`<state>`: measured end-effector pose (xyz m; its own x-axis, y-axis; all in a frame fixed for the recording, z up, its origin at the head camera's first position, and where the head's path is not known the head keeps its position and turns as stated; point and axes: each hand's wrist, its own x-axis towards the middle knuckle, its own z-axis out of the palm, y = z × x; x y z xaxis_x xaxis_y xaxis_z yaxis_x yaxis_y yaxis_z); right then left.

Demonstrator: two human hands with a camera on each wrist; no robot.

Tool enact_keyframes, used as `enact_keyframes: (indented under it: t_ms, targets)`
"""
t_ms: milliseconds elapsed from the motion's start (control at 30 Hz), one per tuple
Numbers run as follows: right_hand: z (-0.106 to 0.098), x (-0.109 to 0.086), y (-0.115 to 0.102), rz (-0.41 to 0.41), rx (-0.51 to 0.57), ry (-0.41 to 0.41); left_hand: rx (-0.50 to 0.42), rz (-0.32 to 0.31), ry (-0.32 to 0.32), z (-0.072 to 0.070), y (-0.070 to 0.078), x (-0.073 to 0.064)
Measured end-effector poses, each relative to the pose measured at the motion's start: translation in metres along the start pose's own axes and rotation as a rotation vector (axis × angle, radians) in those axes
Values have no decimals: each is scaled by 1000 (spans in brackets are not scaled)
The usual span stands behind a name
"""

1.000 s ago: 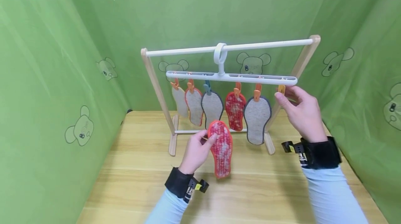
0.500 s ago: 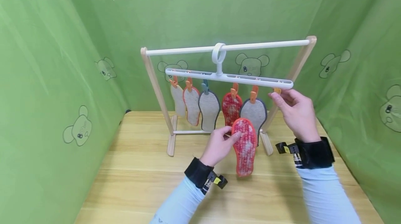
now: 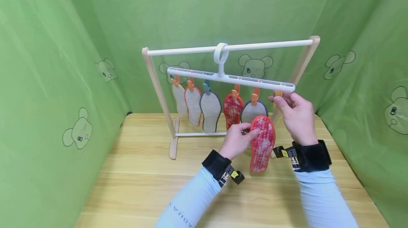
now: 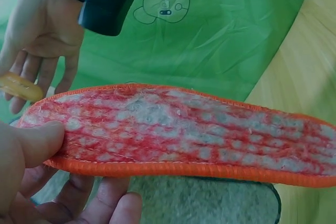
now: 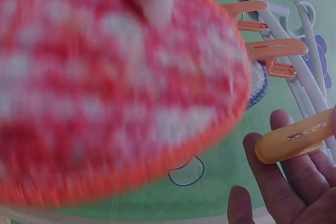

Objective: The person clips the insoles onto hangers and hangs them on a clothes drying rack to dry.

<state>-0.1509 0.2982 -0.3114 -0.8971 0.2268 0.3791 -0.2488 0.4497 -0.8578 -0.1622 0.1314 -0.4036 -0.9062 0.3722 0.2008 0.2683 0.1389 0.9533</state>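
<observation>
My left hand (image 3: 237, 139) pinches a red and white insole (image 3: 263, 144) with orange edging near its broad upper end, thumb on the patterned face. The insole hangs upright in front of a grey, dark-edged insole (image 3: 253, 112), covering much of it. At the hanger's right end, my right hand (image 3: 294, 116) holds a yellow clothespin (image 3: 278, 95) between thumb and fingers. That clothespin (image 5: 294, 139) carries no insole in the right wrist view. The white hanger (image 3: 220, 76) tilts down to the right. In the left wrist view, the held insole (image 4: 184, 129) lies beside the yellow clothespin (image 4: 21, 87).
Several insoles hang from other clips, among them a grey one (image 3: 210, 111) on a teal clip (image 3: 207, 87) and a red one (image 3: 232, 109) on an orange clip (image 3: 235, 92). A wooden rack with a white rod (image 3: 271, 45) stands on the table (image 3: 134, 178). Green fabric walls (image 3: 79, 43) surround it.
My left hand has carried the red insole rightward and slightly up, towards the yellow clothespin. The hanger's right end has dipped, with my right hand moving slightly left and down, still holding the clothespin.
</observation>
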Motion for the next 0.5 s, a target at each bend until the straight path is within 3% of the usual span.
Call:
enact_keyframes:
  t_ms: [167,500]
  targets:
    - [3,0,-1,25,38,30,5,-42,-6,9,9,8]
    - [7,1,-1,44,37,79,3,-54,2,17,17,19]
